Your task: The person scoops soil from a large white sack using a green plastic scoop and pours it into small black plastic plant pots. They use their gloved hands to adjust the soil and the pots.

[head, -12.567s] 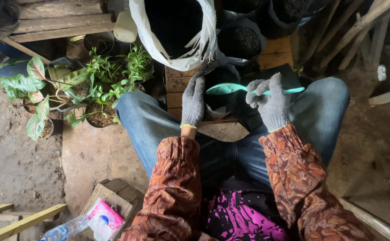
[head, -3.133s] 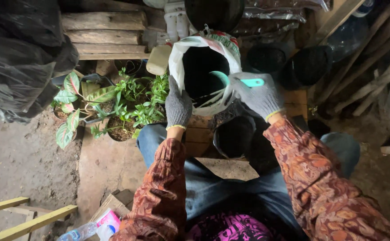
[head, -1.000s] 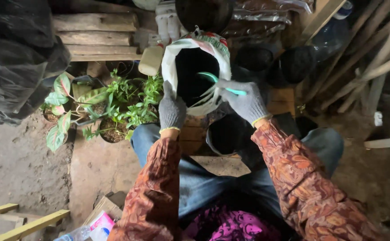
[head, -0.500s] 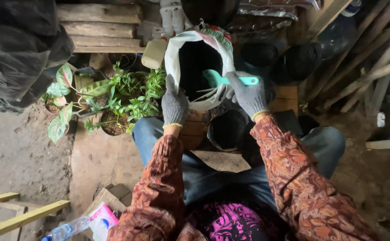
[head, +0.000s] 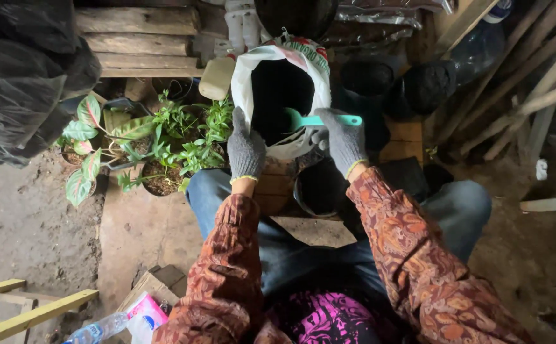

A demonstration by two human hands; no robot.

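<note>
Scoop (head: 319, 120) pinched in gloved right hand (head: 344, 141), blade inside white sack (head: 281, 86); left hand (head: 246, 150) gripping sack rim (holding it wide); black pot (head: 319, 188) below looks unfilled

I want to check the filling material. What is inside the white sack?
Inside the white sack only a dark interior shows, with the head of the green scoop held by the right hand. The contents cannot be told.
</note>
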